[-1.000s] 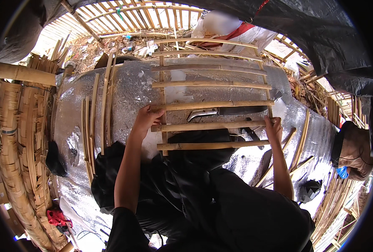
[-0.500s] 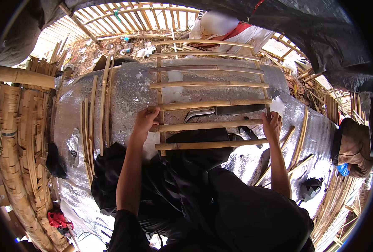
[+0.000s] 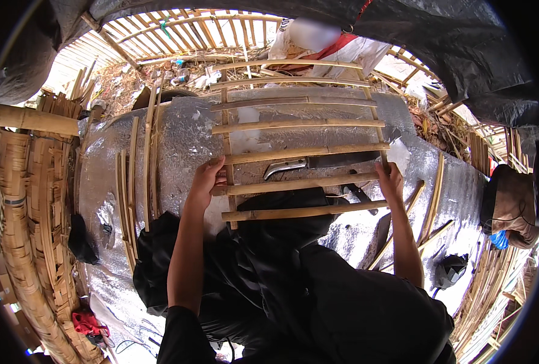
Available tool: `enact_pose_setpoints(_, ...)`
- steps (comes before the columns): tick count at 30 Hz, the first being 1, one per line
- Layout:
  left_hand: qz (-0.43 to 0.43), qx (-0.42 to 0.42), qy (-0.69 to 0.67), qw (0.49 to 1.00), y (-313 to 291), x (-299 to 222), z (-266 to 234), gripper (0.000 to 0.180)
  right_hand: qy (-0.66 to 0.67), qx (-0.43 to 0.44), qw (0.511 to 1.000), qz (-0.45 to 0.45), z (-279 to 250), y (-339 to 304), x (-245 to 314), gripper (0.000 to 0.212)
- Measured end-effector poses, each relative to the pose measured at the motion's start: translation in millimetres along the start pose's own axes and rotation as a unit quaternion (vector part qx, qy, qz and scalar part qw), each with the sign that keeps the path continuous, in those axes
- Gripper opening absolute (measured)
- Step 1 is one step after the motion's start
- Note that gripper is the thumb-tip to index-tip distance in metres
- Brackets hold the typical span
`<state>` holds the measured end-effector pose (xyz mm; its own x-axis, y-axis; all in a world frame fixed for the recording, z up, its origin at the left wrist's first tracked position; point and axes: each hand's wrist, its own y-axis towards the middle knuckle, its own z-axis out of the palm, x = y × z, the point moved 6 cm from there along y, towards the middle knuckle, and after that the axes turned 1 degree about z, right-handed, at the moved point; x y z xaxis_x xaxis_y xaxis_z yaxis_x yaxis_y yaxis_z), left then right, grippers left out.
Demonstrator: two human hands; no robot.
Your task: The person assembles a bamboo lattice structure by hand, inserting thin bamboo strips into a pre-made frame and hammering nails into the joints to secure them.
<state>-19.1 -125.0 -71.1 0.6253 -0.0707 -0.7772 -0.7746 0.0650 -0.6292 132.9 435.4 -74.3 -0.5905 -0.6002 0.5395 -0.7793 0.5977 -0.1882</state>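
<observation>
A ladder-like bamboo frame [image 3: 300, 124], several split cross slats on two thin side strips, is held over my lap and the ground sheet. My left hand [image 3: 207, 181] is closed around its left side, thumb by a slat end. On the opposite side my right hand [image 3: 391, 182] grips the right strip, with its fingers partly hidden. Below the frame, seen between slats, lies a large knife [image 3: 287, 166] with a pale handle and dark broad blade. A smaller dark tool [image 3: 360, 195] rests near my right hand; its kind is unclear.
Loose bamboo strips [image 3: 149, 158] lie to my left, and more strips [image 3: 434, 197] to my right. A silvery sheet [image 3: 109, 176] covers the ground. Woven bamboo [image 3: 15, 224] stands at far left. A dark tarp [image 3: 451, 54] hangs overhead. A white-and-red sack [image 3: 366, 54] sits beyond the frame.
The frame has shifted slightly left in the picture, along with the surroundings. One near slat's left end now shows farther out past the side strip. Both hands keep their hold.
</observation>
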Motion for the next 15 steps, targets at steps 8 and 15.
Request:
enact_pose_setpoints(8, -0.028, 0.004, -0.025, 0.999, 2, 4, -1, 0.052, -0.013, 0.018, 0.999, 0.035, -3, 0, 5, 0.061)
enact_pose_setpoints(15, -0.026, -0.004, -0.050, 0.998, 8, 7, -2, 0.044, -0.018, 0.037, 0.997, 0.058, 4, 8, -7, 0.066)
